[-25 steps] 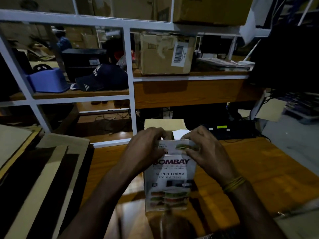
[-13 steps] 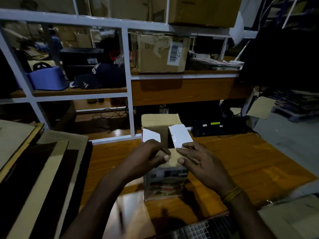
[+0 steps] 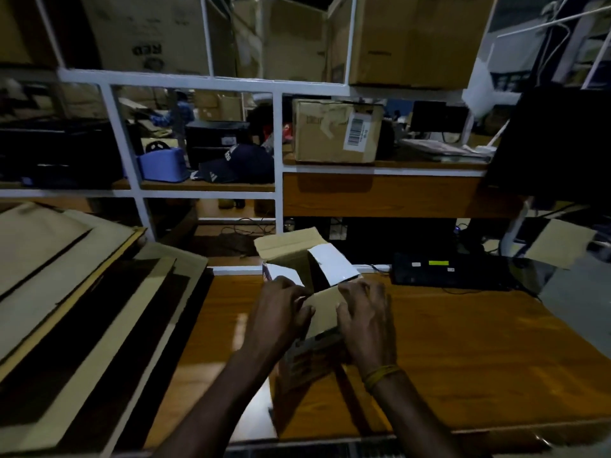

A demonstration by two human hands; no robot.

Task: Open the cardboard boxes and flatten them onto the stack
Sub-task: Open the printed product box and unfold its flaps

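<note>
Small printed cardboard box (image 3: 309, 361) stands on the wooden tabletop (image 3: 463, 352), top end open, right between both hands

Left hand (image 3: 281, 317): fingers (image 3: 302, 312) curled in on the left edge of the near brown flap (image 3: 325, 314), thumb side against the box wall. Looks like a pinch on the flap edge, but contact is motion-blurred

Right hand (image 3: 365, 320): fingers (image 3: 344, 314) bent onto the right edge of the same flap, palm lying over the box's right top corner. Yellow thread band (image 3: 380, 375) on that wrist

Beyond the fingertips: the other three flaps stand open. Far brown flap (image 3: 287, 244) tilts up and back, white side flap (image 3: 334, 267) sticks up just past the right fingers, smaller white flap (image 3: 284, 276) just past the left fingers. Inside of the box is dark, can't tell contents

Left of the left hand, well apart: stack of flattened cardboard (image 3: 82, 292), sheets lying overlapped, running off the left edge of view

Far side of the right hand on the tabletop: black device (image 3: 443, 269) with a green label, cables behind it. White-framed shelf (image 3: 277, 160) past that holds a taped box with barcode label (image 3: 337, 130), dark cap (image 3: 238, 165), blue container (image 3: 162, 165)
</note>
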